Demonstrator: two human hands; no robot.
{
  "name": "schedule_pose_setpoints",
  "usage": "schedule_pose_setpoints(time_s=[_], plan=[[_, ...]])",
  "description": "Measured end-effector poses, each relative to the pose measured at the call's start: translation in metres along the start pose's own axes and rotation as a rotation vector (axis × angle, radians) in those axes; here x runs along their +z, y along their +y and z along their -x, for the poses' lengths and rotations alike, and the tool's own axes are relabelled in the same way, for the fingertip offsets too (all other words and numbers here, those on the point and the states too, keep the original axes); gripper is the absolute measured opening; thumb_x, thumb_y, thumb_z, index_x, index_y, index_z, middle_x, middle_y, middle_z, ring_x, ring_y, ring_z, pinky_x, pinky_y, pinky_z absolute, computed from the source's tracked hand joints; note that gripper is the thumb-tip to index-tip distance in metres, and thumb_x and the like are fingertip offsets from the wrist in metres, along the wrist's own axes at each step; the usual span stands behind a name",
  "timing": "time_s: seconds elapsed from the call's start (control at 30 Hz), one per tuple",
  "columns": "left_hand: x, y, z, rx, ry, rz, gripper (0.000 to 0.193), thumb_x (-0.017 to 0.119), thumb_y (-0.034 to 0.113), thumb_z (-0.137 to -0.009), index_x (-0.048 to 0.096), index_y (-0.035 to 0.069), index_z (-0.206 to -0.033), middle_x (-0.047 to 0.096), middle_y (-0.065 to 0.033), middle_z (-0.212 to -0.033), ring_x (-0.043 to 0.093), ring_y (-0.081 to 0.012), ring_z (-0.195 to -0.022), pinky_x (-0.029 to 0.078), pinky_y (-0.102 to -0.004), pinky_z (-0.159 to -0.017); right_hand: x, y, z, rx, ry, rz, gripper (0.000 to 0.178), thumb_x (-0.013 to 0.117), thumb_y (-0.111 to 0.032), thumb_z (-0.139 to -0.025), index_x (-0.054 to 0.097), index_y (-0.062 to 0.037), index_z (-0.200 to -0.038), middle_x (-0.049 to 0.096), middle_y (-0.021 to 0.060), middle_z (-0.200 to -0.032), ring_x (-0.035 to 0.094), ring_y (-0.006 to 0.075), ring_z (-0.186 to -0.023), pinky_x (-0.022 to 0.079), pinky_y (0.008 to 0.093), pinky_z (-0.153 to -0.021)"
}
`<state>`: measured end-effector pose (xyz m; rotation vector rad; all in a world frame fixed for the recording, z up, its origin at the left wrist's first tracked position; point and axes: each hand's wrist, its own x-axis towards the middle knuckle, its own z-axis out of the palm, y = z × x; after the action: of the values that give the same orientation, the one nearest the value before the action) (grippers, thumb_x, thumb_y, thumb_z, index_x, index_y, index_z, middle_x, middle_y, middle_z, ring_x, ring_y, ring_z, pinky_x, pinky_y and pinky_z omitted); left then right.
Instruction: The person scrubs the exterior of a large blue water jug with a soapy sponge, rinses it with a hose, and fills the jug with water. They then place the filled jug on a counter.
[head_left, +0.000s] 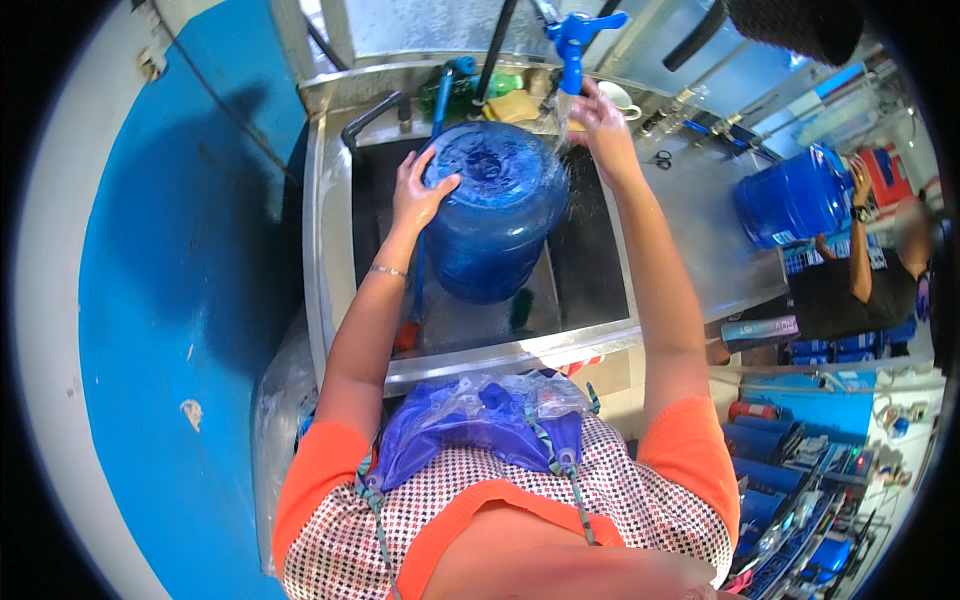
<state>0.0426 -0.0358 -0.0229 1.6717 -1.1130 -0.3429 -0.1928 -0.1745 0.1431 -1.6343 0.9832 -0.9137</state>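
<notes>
A large translucent blue water jug (pixel 490 230) stands in the metal sink (pixel 590 270), wet, with a round recessed face upward. My left hand (pixel 422 190) grips its upper left edge, thumb on the top face and fingers along the side. Just right of the jug, my right hand (pixel 603 130) is raised with fingers apart, wet and holding nothing. Its fingertips are close to the blue-handled tap (pixel 573 50), from which water runs and splashes beside the jug. A blue stick-like tool (pixel 418 280) with an orange end lies partly hidden left of the jug.
Yellow sponges (pixel 512 107), a green bottle (pixel 450 95) and a white cup (pixel 618 100) sit along the sink's back ledge. Scissors (pixel 660 159) lie on the steel counter at right. Farther right, a person (pixel 850 290) handles another blue jug (pixel 795 197). A blue wall (pixel 190 300) borders the left.
</notes>
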Motion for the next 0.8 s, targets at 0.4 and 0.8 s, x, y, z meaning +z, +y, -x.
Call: schedule_pose_setpoints(time_s=[0.4, 0.8], plan=[[0.021, -0.012, -0.016, -0.025, 0.021, -0.088, 0.072, 0.077, 0.049, -0.073, 0.057, 0.014, -0.132, 0.04, -0.0273, -0.142, 0.041, -0.0389, -0.132, 0.035, -0.0438, -0.108, 0.054, -0.088, 0.047, -0.887, 0.327, 0.14, 0.047, 0.06, -0.007, -0.073, 0.056, -0.0072, -0.119, 0.042, 0.0175, -0.136, 0.044, 0.0313, -0.128, 0.041, 0.0419, -0.101], [0.057, 0.038, -0.008, 0.099, -0.084, -0.063, 0.069, 0.079, 0.04, -0.074, 0.057, 0.011, -0.132, 0.041, -0.0273, -0.14, 0.039, -0.0368, -0.134, 0.036, -0.0439, -0.107, 0.017, 0.067, 0.087, 0.018, 0.25, 0.82, 0.063, 0.067, -0.038, -0.084, 0.044, -0.0252, -0.141, 0.024, 0.0276, -0.15, 0.023, 0.0492, -0.138, 0.026, 0.059, -0.108]])
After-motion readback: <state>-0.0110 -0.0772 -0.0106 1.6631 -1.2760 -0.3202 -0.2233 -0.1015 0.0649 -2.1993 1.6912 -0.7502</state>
